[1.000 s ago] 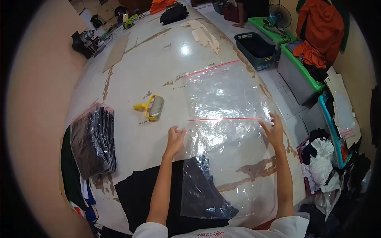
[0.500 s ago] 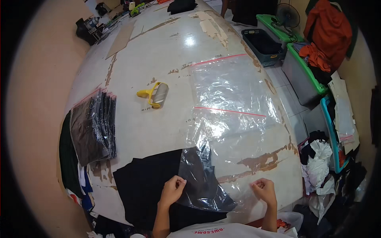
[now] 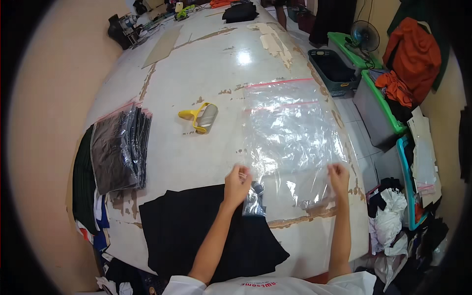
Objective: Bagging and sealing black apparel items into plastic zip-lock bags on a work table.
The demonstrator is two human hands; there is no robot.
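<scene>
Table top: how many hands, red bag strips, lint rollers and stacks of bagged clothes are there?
Hands: 2, left hand and right hand
Red strips on clear bags: 2 visible
Yellow lint roller: 1
Stack of bagged clothes: 1
Total: 6

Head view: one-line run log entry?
left hand: pinching clear plastic bag, left edge; right hand: pinching right edge; black garment: flat on table; lint roller: on table
</scene>
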